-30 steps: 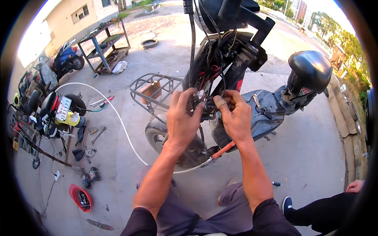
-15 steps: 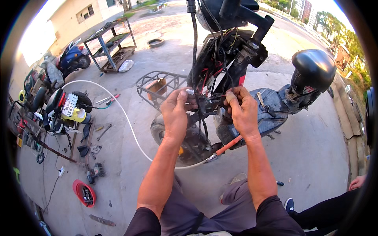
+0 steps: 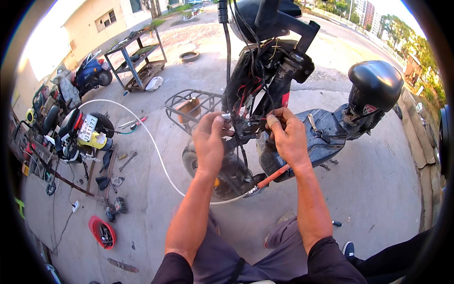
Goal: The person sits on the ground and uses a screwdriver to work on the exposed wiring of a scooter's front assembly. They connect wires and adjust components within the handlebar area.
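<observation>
Item: scooter wiring (image 3: 249, 127), a dark tangle with some red leads, located between the two hands at the opened front of a black scooter, above and left of its footboard (image 3: 326, 135)

Left hand (image 3: 209, 142): thumb and index fingers drawn together on a small pale piece (image 3: 226, 116), perhaps a connector, at the left edge of the wiring

Right hand (image 3: 289, 139): thumb and index fingers brought close together, seemingly pinching a thin wire (image 3: 265, 119) at the right edge of the wiring; its very end is too small to make out

Step in hand, by judgement: fine two-handed sorting or joining of leads, the hands apart with the tangle between them

Next move, by judgement: calls for a light, steady pinch on both sides, the wire kept free of neighbouring leads, and no hard pull on the tangle

Surroundings: white hose (image 3: 155, 144) with an orange handle (image 3: 274, 176) below the hands; at left on the ground, a wrench (image 3: 127, 161) and a red bowl (image 3: 94, 229) of dark parts
</observation>
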The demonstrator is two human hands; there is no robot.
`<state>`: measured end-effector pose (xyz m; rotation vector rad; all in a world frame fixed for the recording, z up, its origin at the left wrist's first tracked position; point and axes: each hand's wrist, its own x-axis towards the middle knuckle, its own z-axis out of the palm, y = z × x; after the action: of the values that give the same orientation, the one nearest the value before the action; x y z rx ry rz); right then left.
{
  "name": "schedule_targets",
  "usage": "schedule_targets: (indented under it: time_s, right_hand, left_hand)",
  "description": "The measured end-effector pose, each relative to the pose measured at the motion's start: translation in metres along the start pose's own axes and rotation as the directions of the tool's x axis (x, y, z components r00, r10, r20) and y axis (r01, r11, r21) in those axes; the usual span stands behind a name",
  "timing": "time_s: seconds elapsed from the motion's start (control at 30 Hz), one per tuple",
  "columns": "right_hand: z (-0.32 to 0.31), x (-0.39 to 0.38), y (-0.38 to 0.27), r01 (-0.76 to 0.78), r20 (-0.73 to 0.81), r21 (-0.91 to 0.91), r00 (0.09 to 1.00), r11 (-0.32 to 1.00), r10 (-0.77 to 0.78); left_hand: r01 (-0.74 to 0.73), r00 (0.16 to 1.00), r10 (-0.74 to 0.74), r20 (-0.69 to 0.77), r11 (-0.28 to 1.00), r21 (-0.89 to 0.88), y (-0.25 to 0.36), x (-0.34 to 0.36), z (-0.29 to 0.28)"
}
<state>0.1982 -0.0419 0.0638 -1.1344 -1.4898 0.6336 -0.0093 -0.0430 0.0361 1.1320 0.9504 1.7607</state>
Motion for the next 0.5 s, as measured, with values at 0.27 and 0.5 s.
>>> schedule_targets:
  time_s: [0.27,0.5]
  right_hand:
    - [-0.005,-0.001,-0.011,0.035,0.057,-0.072,0.998,0.997,-0.031]
    - [-0.010,-0.004,-0.019,0.091,0.109,-0.075,0.991,0.993,-0.083]
  left_hand:
    - [-0.436,0.894,0.432,0.119,0.776,0.457,0.003,-0.009,0.023]
    - [-0.495,0.798,0.548,0.251,0.358,0.792,0.012,-0.009,0.035]
